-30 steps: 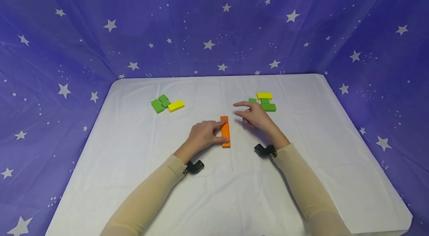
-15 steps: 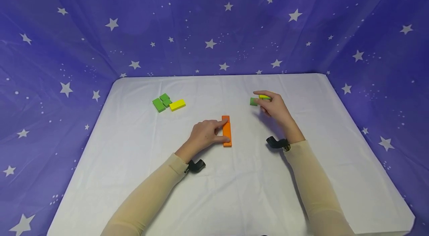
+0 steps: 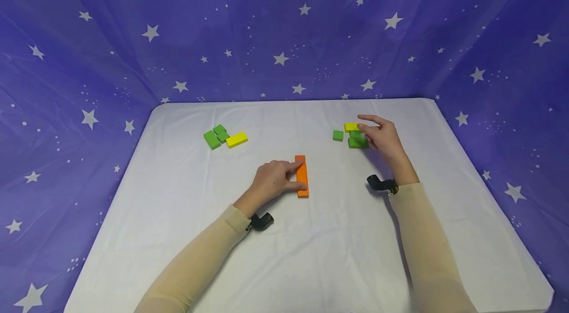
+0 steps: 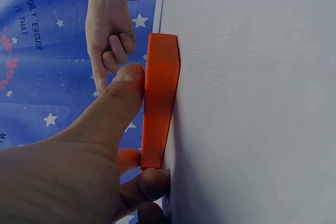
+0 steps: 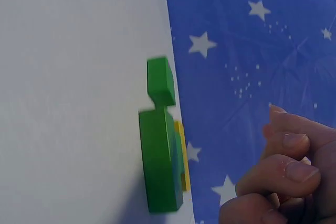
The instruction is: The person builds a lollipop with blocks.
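Note:
Orange blocks (image 3: 302,175), laid end to end or partly overlapping, form a narrow strip near the middle of the table. My left hand (image 3: 272,178) holds the strip between thumb and fingers, with the thumb (image 4: 123,85) against the orange surface (image 4: 160,98) in the left wrist view. My right hand (image 3: 386,139) hovers by the right-hand group, thumb and index finger apart, nothing between them. That group has a yellow block (image 3: 352,127), a longer green block (image 3: 357,143), a green block (image 3: 354,134) between them, and a small green cube (image 3: 338,136) apart on the left.
On the left of the white-covered table (image 3: 178,254) lies another group: a yellow block (image 3: 237,139), a larger green block (image 3: 212,139) and small green blocks (image 3: 220,130). A blue star-printed curtain (image 3: 249,31) surrounds the back and sides.
My right hand has moved rightward and slightly away from me, from left of the right-hand group to beside its yellow block. My left hand stays on the orange blocks.

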`<state>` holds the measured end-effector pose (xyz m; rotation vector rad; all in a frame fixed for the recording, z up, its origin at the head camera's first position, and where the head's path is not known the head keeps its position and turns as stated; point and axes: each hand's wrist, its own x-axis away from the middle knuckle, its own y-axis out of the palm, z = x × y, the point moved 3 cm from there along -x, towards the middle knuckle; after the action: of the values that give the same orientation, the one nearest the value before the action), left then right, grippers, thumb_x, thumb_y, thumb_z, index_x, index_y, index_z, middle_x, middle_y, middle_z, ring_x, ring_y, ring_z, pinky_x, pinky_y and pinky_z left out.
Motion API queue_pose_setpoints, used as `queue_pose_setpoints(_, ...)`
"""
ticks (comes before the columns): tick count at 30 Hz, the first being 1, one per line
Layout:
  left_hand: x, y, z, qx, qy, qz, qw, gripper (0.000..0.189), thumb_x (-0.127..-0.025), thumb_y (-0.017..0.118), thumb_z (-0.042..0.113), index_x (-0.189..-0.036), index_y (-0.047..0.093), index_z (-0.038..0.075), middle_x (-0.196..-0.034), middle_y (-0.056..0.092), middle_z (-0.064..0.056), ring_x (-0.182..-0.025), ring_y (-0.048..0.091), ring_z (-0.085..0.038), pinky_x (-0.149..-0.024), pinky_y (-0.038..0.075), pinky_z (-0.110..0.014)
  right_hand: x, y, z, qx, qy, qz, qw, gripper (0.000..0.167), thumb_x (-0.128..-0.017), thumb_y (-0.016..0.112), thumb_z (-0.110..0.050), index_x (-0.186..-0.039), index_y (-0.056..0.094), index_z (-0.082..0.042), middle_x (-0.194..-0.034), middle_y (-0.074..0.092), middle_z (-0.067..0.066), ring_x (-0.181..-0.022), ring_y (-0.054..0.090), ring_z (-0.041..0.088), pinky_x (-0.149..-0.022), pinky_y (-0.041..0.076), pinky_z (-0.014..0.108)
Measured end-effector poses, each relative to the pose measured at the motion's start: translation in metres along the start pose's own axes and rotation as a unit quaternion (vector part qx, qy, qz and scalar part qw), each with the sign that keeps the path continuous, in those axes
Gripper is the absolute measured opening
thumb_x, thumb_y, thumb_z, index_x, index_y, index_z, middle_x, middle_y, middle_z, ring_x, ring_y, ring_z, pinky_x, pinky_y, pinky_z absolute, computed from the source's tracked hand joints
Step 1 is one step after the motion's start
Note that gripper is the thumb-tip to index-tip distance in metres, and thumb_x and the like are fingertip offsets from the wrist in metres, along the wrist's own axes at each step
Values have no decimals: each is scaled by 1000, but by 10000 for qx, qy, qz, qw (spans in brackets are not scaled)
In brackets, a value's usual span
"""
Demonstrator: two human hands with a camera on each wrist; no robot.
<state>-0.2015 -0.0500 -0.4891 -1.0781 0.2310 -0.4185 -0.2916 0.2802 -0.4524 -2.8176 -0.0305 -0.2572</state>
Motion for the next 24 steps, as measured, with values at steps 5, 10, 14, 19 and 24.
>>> queue_pose_setpoints(5,0,0,-1,-28,19,68,10000,77,-82,84,64,-148,64,30,-66,44,8,-58,38,-10,-56,24,-26,3,-8,-6,102,111,76,9999,51,-104,69,-26,-151,59,-10,-58,50,-4,-45,35,8,-47,33,28)
queue_pose_setpoints(10,1,2,-1,-22,12,128,9999,73,-82,85,62,-145,66,30,-66,48,8,-56,39,-10,-55,24,-26,-15,-16,16,200,264,218,9992,54,-103,70,-33,-153,58,-16,-55,43,-10,-43,31,8,-47,32,27)
queue_pose_setpoints(14,1,3,-2,-54,18,163,9999,72,-82,84,62,-144,67,31,-66,48,9,-56,37,-9,-54,24,-26,-26,-19,31,348,277,283,9986,56,-102,72,-38,-152,60,-19,-52,39,-12,-42,30,9,-47,32,28)
queue_pose_setpoints(19,1,2,-2,-89,19,206,9997,70,-82,85,61,-143,68,32,-66,50,9,-56,38,-9,-54,25,-26,-33,-23,40,636,339,186,9972,56,-103,71,-37,-154,57,-21,-51,36,-12,-42,31,10,-47,33,29)
queue_pose_setpoints(24,1,1,-1,-108,45,247,9996,67,-82,86,60,-141,70,32,-67,54,10,-55,40,-9,-53,27,-25,-38,-26,46,724,454,137,9962,55,-103,70,-38,-155,57,-24,-52,37,-13,-45,33,10,-48,35,28)
